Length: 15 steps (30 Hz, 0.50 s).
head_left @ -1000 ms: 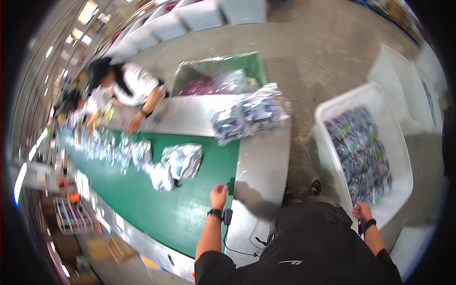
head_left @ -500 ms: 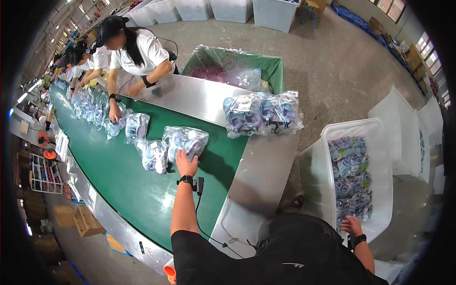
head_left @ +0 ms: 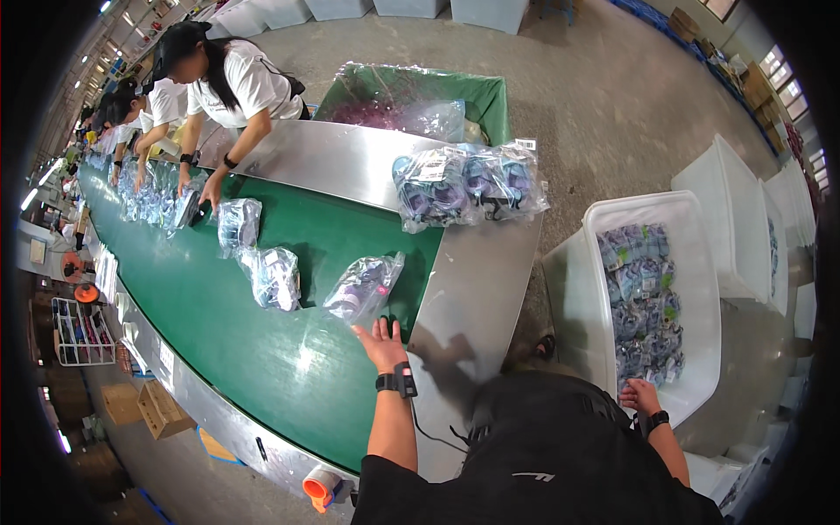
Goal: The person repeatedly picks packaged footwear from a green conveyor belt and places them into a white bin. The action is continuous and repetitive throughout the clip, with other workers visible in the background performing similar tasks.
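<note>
My left hand (head_left: pixel 382 343) is open, its fingers spread just short of a clear bag of purple-blue sandals (head_left: pixel 360 289) on the green conveyor belt (head_left: pixel 236 350). Whether the fingertips touch the bag's near edge I cannot tell. Another bagged pair (head_left: pixel 273 278) lies to the left of it, with one more bag (head_left: pixel 238 226) farther along. At the right, my right hand (head_left: pixel 641 396) has bent fingers at the near end of a white bin (head_left: pixel 569 289) filled with rows of bagged sandals (head_left: pixel 646 278). What those fingers hold, if anything, is hidden.
Two bagged pairs (head_left: pixel 468 185) rest on the metal table edge (head_left: pixel 328 162) ahead. Across the belt a co-worker (head_left: pixel 241 83) handles more bags. Beyond the metal surface stands a green-lined container (head_left: pixel 486 96). More white bins (head_left: pixel 726 227) are at the right.
My left hand has come off the bagged sandals and moved right and nearer. That bag has turned and lies apart from its left neighbour. My right hand stays at the bin.
</note>
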Available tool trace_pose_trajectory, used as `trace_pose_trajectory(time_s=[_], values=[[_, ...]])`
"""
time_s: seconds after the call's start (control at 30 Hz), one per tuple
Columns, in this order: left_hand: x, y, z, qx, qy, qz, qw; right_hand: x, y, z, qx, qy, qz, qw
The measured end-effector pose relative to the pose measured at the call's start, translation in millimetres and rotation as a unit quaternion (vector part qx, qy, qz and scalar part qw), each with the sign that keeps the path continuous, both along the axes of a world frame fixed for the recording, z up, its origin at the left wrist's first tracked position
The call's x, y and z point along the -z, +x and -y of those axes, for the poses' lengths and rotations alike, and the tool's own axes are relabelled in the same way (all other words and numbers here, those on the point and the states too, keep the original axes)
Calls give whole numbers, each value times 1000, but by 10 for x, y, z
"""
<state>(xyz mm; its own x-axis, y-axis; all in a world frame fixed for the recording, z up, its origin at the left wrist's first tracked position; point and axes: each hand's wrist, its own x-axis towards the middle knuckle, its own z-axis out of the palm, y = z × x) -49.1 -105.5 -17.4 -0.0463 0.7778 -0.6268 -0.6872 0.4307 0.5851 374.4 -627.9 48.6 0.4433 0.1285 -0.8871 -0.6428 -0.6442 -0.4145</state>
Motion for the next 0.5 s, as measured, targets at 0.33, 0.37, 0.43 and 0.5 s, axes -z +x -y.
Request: trace_pose_trajectory(time_s=[0.33, 0.37, 0.43, 0.5], values=[[-634, 45, -579, 50, -136, 31, 989, 192, 148, -187, -5, 26, 6, 1000], [-672, 76, -683, 52, -157, 41, 985, 200, 161, -206, -8, 29, 8, 1000], [-728, 138, -834, 60, -199, 60, 976, 236, 165, -224, -11, 36, 12, 999], [-297, 43, -897, 34, -146, 84, 985, 254, 160, -259, -10, 40, 11, 999]])
